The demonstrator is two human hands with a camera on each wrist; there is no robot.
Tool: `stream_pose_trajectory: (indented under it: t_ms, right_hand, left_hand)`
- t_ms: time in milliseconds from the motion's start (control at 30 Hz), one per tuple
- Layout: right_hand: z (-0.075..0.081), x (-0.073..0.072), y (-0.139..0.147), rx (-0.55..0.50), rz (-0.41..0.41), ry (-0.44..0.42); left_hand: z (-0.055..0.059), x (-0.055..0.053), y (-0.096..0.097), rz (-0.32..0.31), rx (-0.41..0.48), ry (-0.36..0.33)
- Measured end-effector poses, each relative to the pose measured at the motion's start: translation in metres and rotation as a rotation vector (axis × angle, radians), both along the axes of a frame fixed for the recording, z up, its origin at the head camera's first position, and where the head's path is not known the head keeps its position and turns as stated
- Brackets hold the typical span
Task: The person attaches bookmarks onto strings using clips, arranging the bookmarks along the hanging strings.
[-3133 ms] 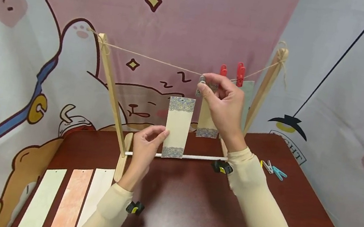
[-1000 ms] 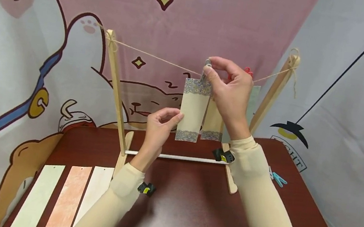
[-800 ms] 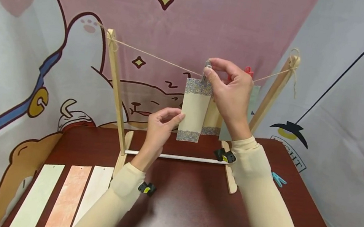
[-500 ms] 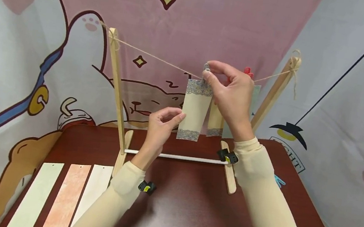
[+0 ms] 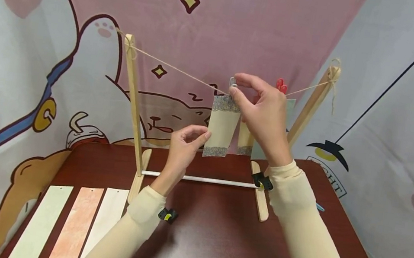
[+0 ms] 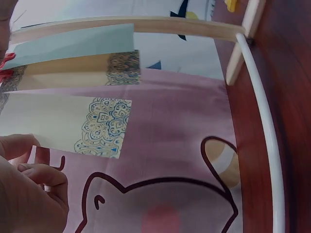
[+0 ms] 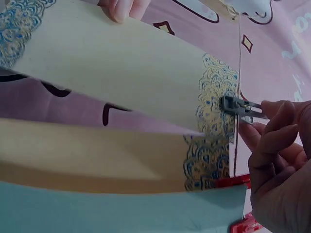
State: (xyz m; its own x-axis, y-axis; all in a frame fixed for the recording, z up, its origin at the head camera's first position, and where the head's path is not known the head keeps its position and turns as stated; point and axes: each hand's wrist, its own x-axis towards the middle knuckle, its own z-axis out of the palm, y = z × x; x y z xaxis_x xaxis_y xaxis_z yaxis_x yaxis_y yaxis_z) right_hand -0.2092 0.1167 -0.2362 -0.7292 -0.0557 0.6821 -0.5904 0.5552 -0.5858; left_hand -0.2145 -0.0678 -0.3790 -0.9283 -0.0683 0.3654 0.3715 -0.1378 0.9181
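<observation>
My left hand (image 5: 185,148) pinches the left edge of a cream bookmark (image 5: 224,127) with blue lace-patterned ends. A grey clothespin (image 7: 234,105), gripped between the thumb and fingers of my right hand (image 5: 265,115), sits over the bookmark's top edge at the twine (image 7: 239,53). In the right wrist view its nose lies on the patterned band. Just right of it hangs a second patterned bookmark (image 5: 246,138). Beside that one is a pale green strip (image 6: 73,44), with red clothespins (image 5: 281,85) on the line; my right hand partly hides these in the head view.
Two wooden posts (image 5: 132,97) carry the sagging twine, joined low down by a white rod (image 5: 216,181). Green (image 5: 41,220), orange (image 5: 76,225) and white (image 5: 107,212) strips lie at the table's left. A blue clothespin (image 5: 320,207) shows beside the right sleeve.
The bookmark has risen from below the line to the twine, and the grey clothespin now overlaps its top edge. Over the last half second both hands and the twine dip slightly.
</observation>
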Motion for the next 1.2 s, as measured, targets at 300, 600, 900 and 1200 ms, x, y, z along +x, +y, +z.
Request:
stream_pose_trajectory:
  t_ms: [300, 600, 900, 1200]
  right_hand:
    - [-0.011, 0.001, -0.004, -0.018, 0.052, 0.188]
    - [-0.024, 0.006, 0.001, -0.106, 0.096, 0.262]
    - [-0.046, 0.015, 0.007, -0.206, 0.109, 0.220]
    - [-0.068, 0.020, 0.015, -0.243, 0.086, 0.211]
  left_hand:
    - [-0.007, 0.001, -0.013, 0.022, -0.054, 0.061]
    - [-0.024, 0.011, -0.027, 0.026, -0.093, 0.038]
    - [-0.033, 0.038, -0.043, -0.001, -0.139, -0.063]
    - [-0.039, 0.061, -0.064, 0.023, -0.215, -0.152]
